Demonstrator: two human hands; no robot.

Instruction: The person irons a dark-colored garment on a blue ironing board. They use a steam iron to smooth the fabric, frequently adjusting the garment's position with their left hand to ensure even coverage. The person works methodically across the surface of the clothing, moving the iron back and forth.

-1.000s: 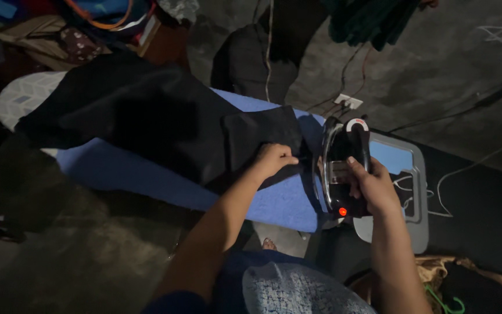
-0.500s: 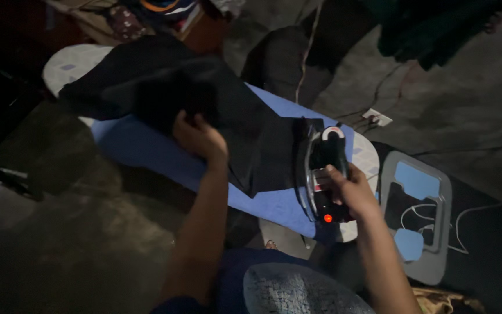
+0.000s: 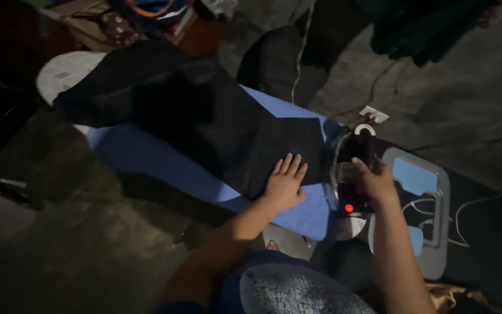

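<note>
lap first: patterned pale cloth (image 3: 297, 291) at the bottom edge of my view, over the knees, both forearms reaching out from above it.

left hand (image 3: 286, 183): fingers spread and laid flat, palm down, on the near corner of the black garment (image 3: 204, 116), pressing it to the board. it grips nothing.

right hand (image 3: 373, 181): fingers wrapped around the handle of the iron (image 3: 351, 168). the iron sits at the square end of the ironing board (image 3: 146, 160), just beside the garment's edge; i cannot tell whether its plate touches the cloth. a small red lamp glows at its near end, so i judge it powered.

ironing board: blue cover, running from near right to far left, its rounded pale tip showing beyond the cloth.

black garment: spread along most of the board. the near part under my left hand lies flat and smooth; the far part looks bunched and heaped toward the tip.

grey iron rest (image 3: 431, 197), with blue pads, right of the iron, a white cord looped on it.

progress, as i judge it: cloth laid out and held, iron in hand at the near end; most of the length, the heaped far part above all, looks not yet pressed.

farther: wall socket plate (image 3: 374, 113) on the concrete floor, cords leading off, a dark bundle of clothes (image 3: 437, 29) far right, mixed clutter far left.
</note>
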